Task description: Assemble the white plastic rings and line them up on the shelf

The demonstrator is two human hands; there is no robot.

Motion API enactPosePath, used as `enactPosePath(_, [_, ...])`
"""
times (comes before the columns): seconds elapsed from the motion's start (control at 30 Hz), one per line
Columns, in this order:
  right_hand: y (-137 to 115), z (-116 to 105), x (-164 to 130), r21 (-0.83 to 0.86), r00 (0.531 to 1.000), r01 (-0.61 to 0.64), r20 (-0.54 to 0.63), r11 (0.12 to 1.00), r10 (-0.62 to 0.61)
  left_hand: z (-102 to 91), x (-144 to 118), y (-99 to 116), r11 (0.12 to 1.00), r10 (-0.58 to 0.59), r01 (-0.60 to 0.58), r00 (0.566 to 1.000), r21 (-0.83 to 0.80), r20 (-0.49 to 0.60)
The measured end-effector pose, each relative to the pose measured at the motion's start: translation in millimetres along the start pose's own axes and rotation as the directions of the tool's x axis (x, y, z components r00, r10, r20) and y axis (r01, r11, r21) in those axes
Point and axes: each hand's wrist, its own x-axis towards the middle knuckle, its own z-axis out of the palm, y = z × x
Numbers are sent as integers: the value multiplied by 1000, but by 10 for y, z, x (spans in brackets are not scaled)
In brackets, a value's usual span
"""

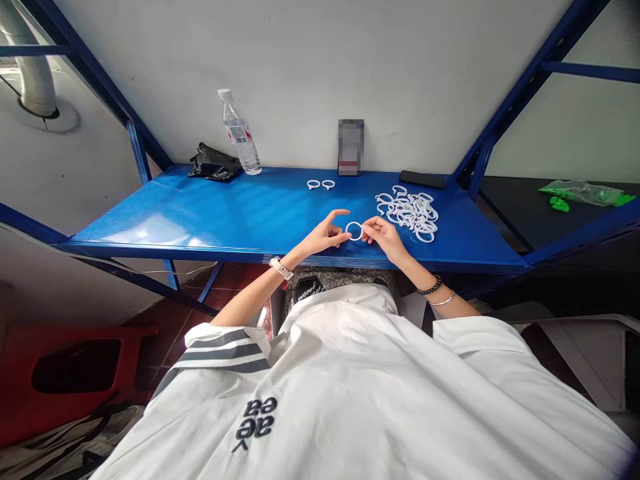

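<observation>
Both hands meet over the front of a blue shelf [200, 220]. My left hand [327, 235] and my right hand [383, 235] pinch one white plastic ring [354, 231] from either side, just above the shelf top. The left index finger sticks out, the other fingers curl in. A pile of several white rings [411, 213] lies right of my right hand. Two finished-looking white rings [321, 185] lie apart, farther back near the wall.
A water bottle [240, 133] and a crumpled black bag [214, 164] stand at the back left. A blurred small card [351, 147] leans on the wall, a black phone [423, 179] lies at the back right. Green plastic bag [583, 192] on the neighbouring dark shelf; red stool [75, 373] low left.
</observation>
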Motion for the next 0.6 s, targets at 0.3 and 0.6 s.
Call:
enactPosePath(0.3, [-23, -138, 495, -241, 989, 57, -119, 969, -88, 5, 46, -81, 999, -7, 1, 991, -45, -130])
enactPosePath(0.6, [158, 75, 1702, -902, 988, 56, -13, 427, -156, 7, 70, -118, 1000, 18, -19, 995, -9, -103])
